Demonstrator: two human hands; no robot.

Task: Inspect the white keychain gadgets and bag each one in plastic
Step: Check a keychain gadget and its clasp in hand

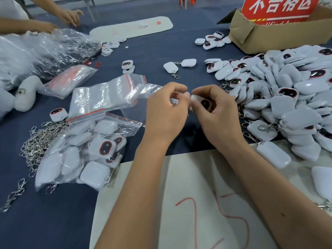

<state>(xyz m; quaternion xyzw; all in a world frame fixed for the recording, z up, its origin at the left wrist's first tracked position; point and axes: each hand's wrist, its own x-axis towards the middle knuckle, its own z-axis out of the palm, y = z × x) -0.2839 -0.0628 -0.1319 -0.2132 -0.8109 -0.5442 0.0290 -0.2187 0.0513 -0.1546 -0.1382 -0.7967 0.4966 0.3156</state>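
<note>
**One gadget held between both hands, at the mouth of a small bag**

The right hand (213,108) has its grip curled round a white keychain gadget (203,103), dark face up. The left hand (167,108) pinches the edge of a clear plastic bag (142,97) just beside the gadget; how far the gadget is inside the bag I cannot tell.

Right of the held gadget lies a big pile of loose gadgets (287,97). Left of it is a stack of empty zip bags (102,97) with red strips, and nearer to the person a larger bag of packed gadgets (84,155) beside loose metal clasps (36,142).

Beyond the pile stands a cardboard box (280,35) with a red sign (280,9) reading "不合格区". In front of the person is a pale sheet (179,203) with red handwritten strokes, maybe "25".

The tabletop (53,221) has a dark blue cloth. Far left, another person's hands (70,15) work at crumpled plastic.
</note>
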